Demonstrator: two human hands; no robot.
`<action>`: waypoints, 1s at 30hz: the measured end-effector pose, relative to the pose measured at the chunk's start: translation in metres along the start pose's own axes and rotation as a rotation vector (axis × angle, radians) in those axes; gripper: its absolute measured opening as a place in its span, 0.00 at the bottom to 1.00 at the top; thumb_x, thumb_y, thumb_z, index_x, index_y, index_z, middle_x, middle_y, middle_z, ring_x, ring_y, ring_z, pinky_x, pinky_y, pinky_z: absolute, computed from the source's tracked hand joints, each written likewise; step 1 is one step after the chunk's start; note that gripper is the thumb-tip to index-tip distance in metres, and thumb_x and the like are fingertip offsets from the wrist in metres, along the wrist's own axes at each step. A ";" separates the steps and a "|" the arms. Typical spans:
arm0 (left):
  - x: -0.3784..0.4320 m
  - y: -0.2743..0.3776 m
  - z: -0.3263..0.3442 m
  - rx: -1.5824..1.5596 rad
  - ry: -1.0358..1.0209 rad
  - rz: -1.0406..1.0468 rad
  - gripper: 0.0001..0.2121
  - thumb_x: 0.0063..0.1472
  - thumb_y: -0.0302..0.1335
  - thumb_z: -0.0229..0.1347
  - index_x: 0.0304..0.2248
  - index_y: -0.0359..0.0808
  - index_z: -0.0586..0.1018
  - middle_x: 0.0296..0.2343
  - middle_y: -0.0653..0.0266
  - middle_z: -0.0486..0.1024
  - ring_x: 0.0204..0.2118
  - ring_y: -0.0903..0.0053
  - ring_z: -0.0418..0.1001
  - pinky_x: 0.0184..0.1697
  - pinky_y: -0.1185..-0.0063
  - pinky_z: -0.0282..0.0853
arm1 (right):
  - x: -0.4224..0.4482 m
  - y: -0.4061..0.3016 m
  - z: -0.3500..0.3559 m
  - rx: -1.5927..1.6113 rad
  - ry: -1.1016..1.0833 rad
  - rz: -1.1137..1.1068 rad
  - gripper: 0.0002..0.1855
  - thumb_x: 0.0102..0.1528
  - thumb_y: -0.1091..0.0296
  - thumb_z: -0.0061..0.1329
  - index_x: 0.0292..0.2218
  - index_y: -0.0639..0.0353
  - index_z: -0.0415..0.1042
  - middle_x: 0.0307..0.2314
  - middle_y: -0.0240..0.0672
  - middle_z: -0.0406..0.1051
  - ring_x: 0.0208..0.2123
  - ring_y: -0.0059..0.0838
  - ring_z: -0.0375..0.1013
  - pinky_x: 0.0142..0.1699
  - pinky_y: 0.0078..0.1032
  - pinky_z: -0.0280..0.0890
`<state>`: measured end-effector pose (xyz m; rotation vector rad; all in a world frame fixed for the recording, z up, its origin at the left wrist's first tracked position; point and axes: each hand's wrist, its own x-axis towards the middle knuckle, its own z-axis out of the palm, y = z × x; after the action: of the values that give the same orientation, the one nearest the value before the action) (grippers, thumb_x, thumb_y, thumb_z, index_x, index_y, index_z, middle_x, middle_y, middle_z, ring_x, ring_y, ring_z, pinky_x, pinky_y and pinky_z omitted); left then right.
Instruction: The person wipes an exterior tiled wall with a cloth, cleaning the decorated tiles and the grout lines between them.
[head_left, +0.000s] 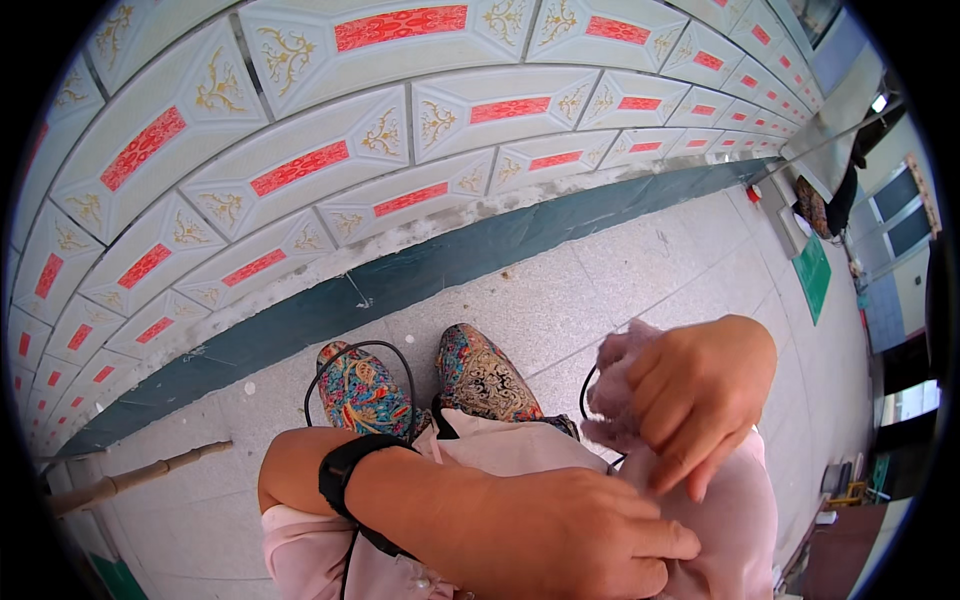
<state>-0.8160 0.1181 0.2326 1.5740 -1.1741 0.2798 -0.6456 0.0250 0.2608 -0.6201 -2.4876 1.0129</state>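
My left hand (577, 525), with a black strap (341, 469) around its forearm, reaches across from the left. Its fingers are bent over pale pink satin-like fabric (731, 517); whether they pinch it is hidden. Just above it, my right hand (701, 397) is curled, fingertips pointing down toward the left hand. A fluffy mauve cloth (622, 375) bunches out from under the right hand's fingers, and its far side is covered. The two hands are close but a small gap shows between them. Pale pink clothing (510, 442) covers my lap.
Patterned shoes (360, 390) stand on the speckled tile floor (645, 277). Ahead rises a wall of white tiles (487, 112) above a dark green baseboard (450, 255). A black cable (409, 367) loops by the feet. A bamboo pole (150, 474) lies left; a green mat (814, 277) is at right.
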 end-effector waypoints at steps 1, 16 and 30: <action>-0.001 0.001 0.000 0.006 -0.012 -0.011 0.06 0.46 0.27 0.50 0.25 0.34 0.69 0.29 0.64 0.67 0.30 0.73 0.65 0.30 0.79 0.62 | 0.002 -0.001 0.004 0.044 0.016 -0.016 0.13 0.51 0.58 0.43 0.25 0.58 0.70 0.15 0.34 0.61 0.21 0.34 0.64 0.23 0.28 0.56; -0.019 -0.002 -0.025 0.153 0.351 -0.047 0.09 0.48 0.27 0.54 0.30 0.33 0.74 0.30 0.60 0.72 0.23 0.72 0.69 0.23 0.80 0.64 | 0.031 0.017 0.039 0.246 0.195 -0.223 0.10 0.48 0.61 0.44 0.31 0.53 0.70 0.20 0.34 0.65 0.23 0.38 0.66 0.24 0.30 0.59; -0.012 0.001 -0.019 0.376 0.285 -0.062 0.13 0.42 0.28 0.58 0.30 0.32 0.76 0.27 0.62 0.71 0.22 0.76 0.68 0.20 0.83 0.60 | 0.016 0.020 0.046 0.341 0.285 -0.267 0.06 0.51 0.67 0.41 0.30 0.59 0.67 0.19 0.34 0.65 0.22 0.39 0.65 0.25 0.32 0.57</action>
<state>-0.8155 0.1403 0.2324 1.8186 -0.8818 0.6928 -0.6767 0.0212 0.2190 -0.2919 -2.0229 1.1202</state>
